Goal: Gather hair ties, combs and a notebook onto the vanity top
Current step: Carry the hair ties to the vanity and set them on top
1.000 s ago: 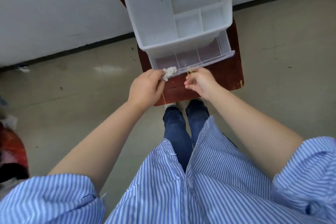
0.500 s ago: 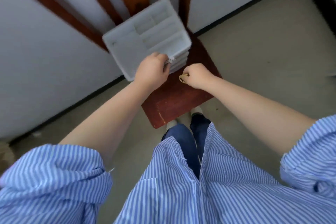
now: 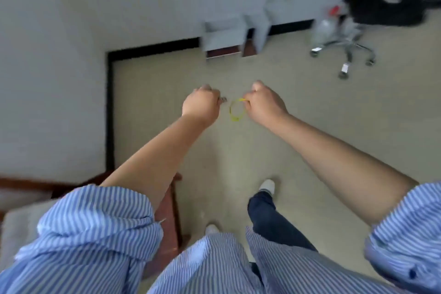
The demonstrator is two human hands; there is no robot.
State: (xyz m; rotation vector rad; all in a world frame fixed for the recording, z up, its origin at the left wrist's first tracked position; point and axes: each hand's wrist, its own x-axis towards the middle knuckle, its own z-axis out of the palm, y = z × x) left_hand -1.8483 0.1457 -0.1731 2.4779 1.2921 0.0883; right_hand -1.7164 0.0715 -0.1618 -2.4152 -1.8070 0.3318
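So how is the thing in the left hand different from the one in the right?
The right hand pinches a thin yellow tie that dangles as an open loop. The left hand hides nearly all of its item; only a small greyish bit pokes out. Both are held above the floor.

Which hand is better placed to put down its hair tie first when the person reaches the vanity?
Probably the right hand: the yellow hair tie hangs free from its fingertips. The left hand is closed around its item, which barely shows. No vanity is recognisable.
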